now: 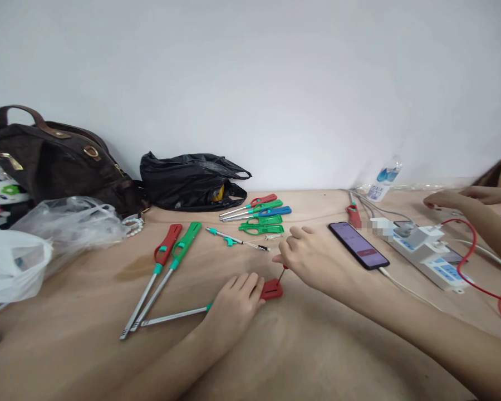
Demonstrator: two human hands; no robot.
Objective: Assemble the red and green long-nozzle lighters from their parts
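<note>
My left hand [237, 301] is closed over a red gas lighter [272, 289], pressing it flat on the table with its long metal tube pointing left. In my right hand [303, 256] is a small screwdriver [281, 275], its handle mostly hidden by the fingers. The tip touches the red handle near its end. To the left lie another red lighter [167, 245] and a green lighter [186, 243], side by side. Beyond my hands are a loose metal tube with a teal trigger piece [230, 239] and green handle shells [262, 228].
Several lighters [267, 205] lie by a black plastic bag [187, 181]. At right are a phone [359, 245], a power strip [428, 253] with cables and a bottle [384, 178]. Another person's hands [463, 203] work at far right. A dark bag [62, 161] and white plastic bags [16, 267] stand left.
</note>
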